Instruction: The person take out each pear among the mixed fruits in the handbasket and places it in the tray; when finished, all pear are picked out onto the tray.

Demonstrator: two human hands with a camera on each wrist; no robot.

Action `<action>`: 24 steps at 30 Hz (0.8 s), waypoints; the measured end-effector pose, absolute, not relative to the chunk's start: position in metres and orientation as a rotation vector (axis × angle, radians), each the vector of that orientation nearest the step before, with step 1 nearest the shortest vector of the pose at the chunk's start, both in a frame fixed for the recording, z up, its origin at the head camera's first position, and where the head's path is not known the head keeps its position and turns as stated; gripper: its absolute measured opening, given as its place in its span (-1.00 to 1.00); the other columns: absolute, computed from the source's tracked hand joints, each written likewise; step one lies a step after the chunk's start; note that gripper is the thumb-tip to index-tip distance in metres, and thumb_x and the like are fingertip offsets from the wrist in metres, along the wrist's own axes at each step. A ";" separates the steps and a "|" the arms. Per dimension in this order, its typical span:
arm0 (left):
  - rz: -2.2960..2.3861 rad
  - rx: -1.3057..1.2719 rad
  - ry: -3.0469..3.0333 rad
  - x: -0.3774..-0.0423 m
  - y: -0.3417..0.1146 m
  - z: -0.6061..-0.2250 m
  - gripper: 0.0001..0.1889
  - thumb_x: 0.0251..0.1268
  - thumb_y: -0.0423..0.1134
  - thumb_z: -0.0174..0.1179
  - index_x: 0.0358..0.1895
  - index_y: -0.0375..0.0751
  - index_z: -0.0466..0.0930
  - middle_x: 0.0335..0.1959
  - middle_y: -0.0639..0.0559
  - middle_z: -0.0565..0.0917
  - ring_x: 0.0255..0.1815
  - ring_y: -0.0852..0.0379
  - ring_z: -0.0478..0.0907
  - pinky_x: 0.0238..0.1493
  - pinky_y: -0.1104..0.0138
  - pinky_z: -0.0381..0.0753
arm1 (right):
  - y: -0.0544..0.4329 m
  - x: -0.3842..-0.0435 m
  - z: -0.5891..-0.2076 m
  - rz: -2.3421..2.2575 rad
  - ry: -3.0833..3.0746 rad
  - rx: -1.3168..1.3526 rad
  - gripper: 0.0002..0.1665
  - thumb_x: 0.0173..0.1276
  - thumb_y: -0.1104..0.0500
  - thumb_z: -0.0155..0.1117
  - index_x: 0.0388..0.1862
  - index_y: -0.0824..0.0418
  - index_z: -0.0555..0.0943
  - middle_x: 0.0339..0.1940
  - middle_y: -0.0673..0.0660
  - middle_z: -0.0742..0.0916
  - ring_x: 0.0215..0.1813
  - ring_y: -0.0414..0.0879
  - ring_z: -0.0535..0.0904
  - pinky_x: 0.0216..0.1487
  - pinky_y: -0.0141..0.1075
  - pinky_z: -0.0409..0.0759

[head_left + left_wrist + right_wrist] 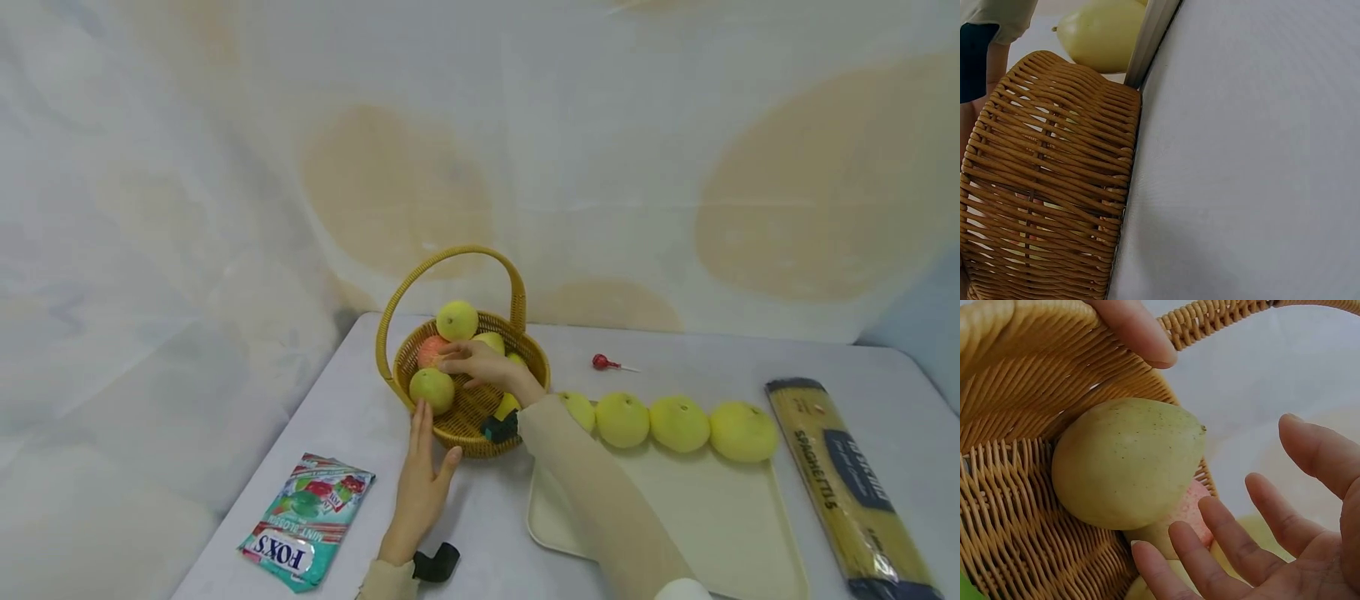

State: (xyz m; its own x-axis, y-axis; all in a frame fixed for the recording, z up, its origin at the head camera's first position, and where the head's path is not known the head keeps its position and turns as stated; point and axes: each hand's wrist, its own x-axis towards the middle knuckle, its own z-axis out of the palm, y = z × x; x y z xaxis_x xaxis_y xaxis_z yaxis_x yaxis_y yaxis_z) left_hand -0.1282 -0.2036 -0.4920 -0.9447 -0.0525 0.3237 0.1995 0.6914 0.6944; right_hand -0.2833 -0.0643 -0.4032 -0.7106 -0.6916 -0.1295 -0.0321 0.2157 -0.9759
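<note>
My left hand (420, 487) has its fingers extended and touches the near left rim of a wicker basket (465, 450), beside a round green fruit (432, 390). The basket's woven side (1054, 175) fills much of the left wrist view. Over the basket's inside hangs my right hand (1285, 550), its fingers spread and loosely bent with nothing between them. A red fruit (431, 352) lies by its fingertips. Seen closer, the green fruit (1129, 462) is speckled and rests against the basket wall. Another yellow-green fruit (457, 320) sits at the back; more lie partly hidden under the right hand.
Several yellow fruits (678, 423) stand in a row along the far edge of a cream tray (720, 517), right of the basket. A red lollipop (604, 362) lies behind them. Spaghetti (847, 483) is at far right, a Fox's candy bag (307, 521) at left.
</note>
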 end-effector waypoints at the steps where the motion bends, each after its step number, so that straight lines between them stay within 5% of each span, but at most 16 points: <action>1: -1.108 -0.115 -2.590 -0.128 -0.204 -0.492 -0.19 0.45 -0.04 0.07 0.58 -0.12 -0.19 0.61 -0.13 -0.14 0.55 -0.31 -0.07 0.36 -0.28 0.18 | -0.065 -0.283 -0.404 -1.529 1.940 -0.665 -0.39 0.48 0.05 0.12 0.42 0.27 0.33 0.41 0.30 0.44 0.39 0.19 0.40 0.32 0.16 0.40; 24: -1.104 -0.119 -2.604 -0.123 -0.204 -0.491 -0.18 0.45 -0.04 0.07 0.58 -0.14 -0.20 0.61 -0.14 -0.15 0.55 -0.30 -0.04 0.36 -0.26 0.20 | -0.081 -0.283 -0.427 -1.364 1.915 -0.701 -0.35 0.48 0.06 0.11 0.50 0.10 0.25 0.54 0.16 0.27 0.50 0.17 0.23 0.35 0.14 0.38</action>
State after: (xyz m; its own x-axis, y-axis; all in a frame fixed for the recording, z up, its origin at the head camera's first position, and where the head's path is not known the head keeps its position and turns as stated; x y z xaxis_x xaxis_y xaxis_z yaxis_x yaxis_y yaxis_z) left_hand -0.1227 -0.2038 -0.4909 -0.9487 -0.0439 0.3133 0.1946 0.6997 0.6874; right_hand -0.2833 -0.0807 -0.4268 -0.6275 -0.7484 -0.2146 -0.0419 0.3077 -0.9506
